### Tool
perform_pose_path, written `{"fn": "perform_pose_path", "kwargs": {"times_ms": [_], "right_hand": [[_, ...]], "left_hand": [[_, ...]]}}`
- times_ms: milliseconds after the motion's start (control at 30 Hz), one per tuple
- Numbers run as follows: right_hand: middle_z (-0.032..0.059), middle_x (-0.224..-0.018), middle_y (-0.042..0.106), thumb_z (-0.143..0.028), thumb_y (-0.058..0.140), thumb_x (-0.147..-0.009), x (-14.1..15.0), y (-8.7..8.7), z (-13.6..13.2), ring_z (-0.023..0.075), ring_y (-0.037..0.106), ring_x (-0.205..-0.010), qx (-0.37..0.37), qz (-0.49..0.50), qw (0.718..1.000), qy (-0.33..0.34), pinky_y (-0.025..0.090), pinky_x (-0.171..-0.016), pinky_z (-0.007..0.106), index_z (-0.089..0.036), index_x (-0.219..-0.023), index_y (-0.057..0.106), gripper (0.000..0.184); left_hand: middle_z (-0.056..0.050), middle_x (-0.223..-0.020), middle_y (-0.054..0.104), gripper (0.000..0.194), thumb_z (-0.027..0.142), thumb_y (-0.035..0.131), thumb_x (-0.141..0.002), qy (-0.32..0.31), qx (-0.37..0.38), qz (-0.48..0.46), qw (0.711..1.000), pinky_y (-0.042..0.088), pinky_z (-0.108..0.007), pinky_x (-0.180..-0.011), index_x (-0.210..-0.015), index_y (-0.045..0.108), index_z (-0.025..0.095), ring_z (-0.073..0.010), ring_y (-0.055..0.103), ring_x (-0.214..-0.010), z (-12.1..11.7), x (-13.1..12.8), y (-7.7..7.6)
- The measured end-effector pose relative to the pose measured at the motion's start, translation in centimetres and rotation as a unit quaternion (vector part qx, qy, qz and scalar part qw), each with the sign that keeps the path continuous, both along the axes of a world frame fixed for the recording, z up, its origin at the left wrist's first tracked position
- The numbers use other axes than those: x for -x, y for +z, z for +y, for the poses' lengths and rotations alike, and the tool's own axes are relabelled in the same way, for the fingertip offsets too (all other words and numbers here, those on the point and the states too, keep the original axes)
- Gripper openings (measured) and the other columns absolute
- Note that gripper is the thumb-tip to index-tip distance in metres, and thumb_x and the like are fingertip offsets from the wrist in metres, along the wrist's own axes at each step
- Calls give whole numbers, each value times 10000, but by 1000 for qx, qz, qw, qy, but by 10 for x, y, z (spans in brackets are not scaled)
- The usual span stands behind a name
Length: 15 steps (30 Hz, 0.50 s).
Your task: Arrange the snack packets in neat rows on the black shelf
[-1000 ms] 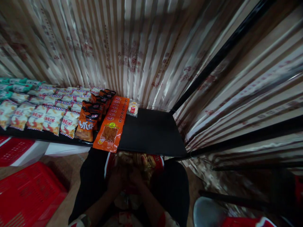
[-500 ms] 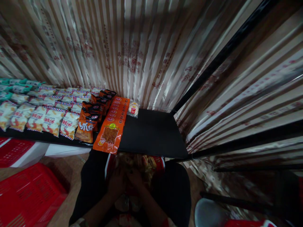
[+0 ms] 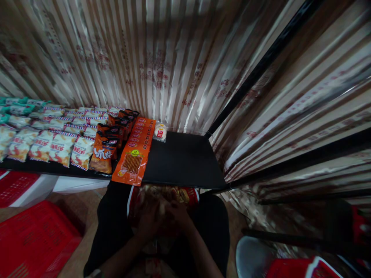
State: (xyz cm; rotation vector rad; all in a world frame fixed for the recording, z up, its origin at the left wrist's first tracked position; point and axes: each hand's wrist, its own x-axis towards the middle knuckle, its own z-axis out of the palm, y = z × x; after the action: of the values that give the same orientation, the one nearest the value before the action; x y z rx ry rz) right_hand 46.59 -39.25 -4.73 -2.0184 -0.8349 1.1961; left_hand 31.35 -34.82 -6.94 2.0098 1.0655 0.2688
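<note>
Between my knees sits a red basket with a white rim (image 3: 198,195), holding several gold-wrapped snack packets (image 3: 183,194). My left hand (image 3: 150,213) and my right hand (image 3: 177,212) are over it, close together, fingers curled inward. A small pale item (image 3: 162,209) shows between them, too dark to name. On the black shelf (image 3: 182,162) just beyond lie a long orange packet of snack sticks (image 3: 133,152) and a small clear packet with a white round piece (image 3: 160,132).
White shrimp-snack bags (image 3: 59,146) fill the shelf's left in rows, beside brown snack bags (image 3: 102,154) and green bags (image 3: 21,109). A red crate (image 3: 37,235) stands lower left, a grey stool (image 3: 251,256) lower right. A black post (image 3: 261,73) slants before the striped curtain (image 3: 162,58).
My hands have shifted slightly right, and the right hand has moved away from the left, with a pale item now showing between them. The view has shifted a little.
</note>
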Motion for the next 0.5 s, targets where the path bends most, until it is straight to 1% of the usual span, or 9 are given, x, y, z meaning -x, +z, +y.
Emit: {"fn": "perform_pose_path", "kwargs": {"times_ms": [100,167,233,300,400,500], "right_hand": [[-35,-607,526,-342,578,-669,-10,16,-3,125,519,-598,-25,60,998,-11,394,-569,237,-196,-618,506,170],[-42,-593,518,-377,635,-634,-16,28,-5,119,504,-575,-43,134,990,-22,387,-563,241,-191,-635,517,220],[-44,-599,526,-391,679,-614,-20,38,-6,111,499,-563,-58,201,977,-37,379,-563,238,-182,-673,539,258],[-39,-630,548,-391,705,-609,-23,46,-6,113,515,-580,-69,243,966,-50,383,-574,237,-178,-713,556,279],[-25,-671,571,-393,725,-597,-25,53,-4,136,547,-622,-78,269,958,-59,405,-602,253,-183,-739,572,296],[-14,-691,584,-402,728,-591,-25,55,-1,158,568,-650,-82,271,957,-69,425,-632,274,-191,-771,586,312]], "left_hand": [[-154,-1291,526,556,427,403,-818,31,61,-46,997,349,-405,-1042,-1258,470,93,-238,469,-1217,3,-3,9],[-126,-1290,534,542,426,414,-815,60,78,-69,993,339,-389,-1048,-1258,469,118,-225,475,-1213,5,-4,17],[-114,-1288,539,528,413,425,-811,88,88,-69,990,332,-380,-1051,-1253,474,128,-221,474,-1214,7,-7,25],[-117,-1272,552,519,405,429,-811,107,114,-65,986,349,-361,-1035,-1241,484,119,-219,488,-1200,8,-9,31],[-119,-1227,585,505,403,448,-801,132,165,-81,974,395,-346,-988,-1207,511,108,-227,521,-1161,11,-12,35],[-108,-1175,619,469,395,477,-779,154,195,-101,963,419,-351,-959,-1153,554,123,-237,554,-1111,13,-13,33]]}}
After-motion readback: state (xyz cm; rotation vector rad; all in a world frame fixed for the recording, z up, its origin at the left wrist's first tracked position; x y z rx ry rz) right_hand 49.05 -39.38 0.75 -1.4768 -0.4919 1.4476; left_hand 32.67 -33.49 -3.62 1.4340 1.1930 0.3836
